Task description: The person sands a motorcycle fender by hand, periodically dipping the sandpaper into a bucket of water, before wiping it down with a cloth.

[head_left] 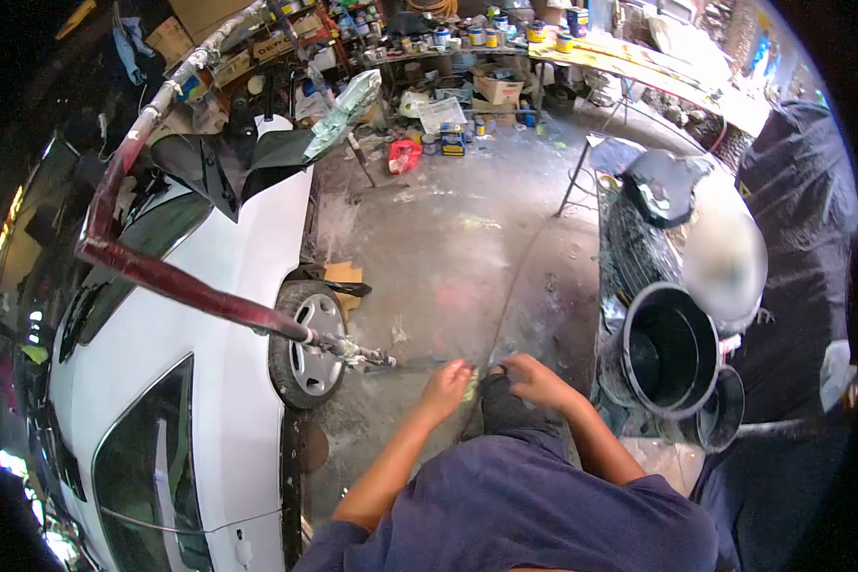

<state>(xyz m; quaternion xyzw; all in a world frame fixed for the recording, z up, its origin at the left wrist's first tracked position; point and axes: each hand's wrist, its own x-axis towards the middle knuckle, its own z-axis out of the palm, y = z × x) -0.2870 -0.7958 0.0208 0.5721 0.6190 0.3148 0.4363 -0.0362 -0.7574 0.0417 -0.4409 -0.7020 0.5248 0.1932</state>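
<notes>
In the head view my left hand (445,389) is in front of my body, with its fingers curled together. A small yellowish-green thing (471,384) shows beside its fingertips; what it is cannot be made out. A short gap to the right, my right hand (534,383) has its fingers bent and drawn together over my dark trousers (510,412). Anything between those fingers is too small or hidden to tell. Both hands are above the stained floor (448,257).
A white car (229,381) with its wheel (315,348) lies to the left, below a red-brown pipe frame (181,291). At right are a large black tub (670,350), a smaller bucket (720,410) and a dark car part (663,186). Cans (537,33) line the back tables.
</notes>
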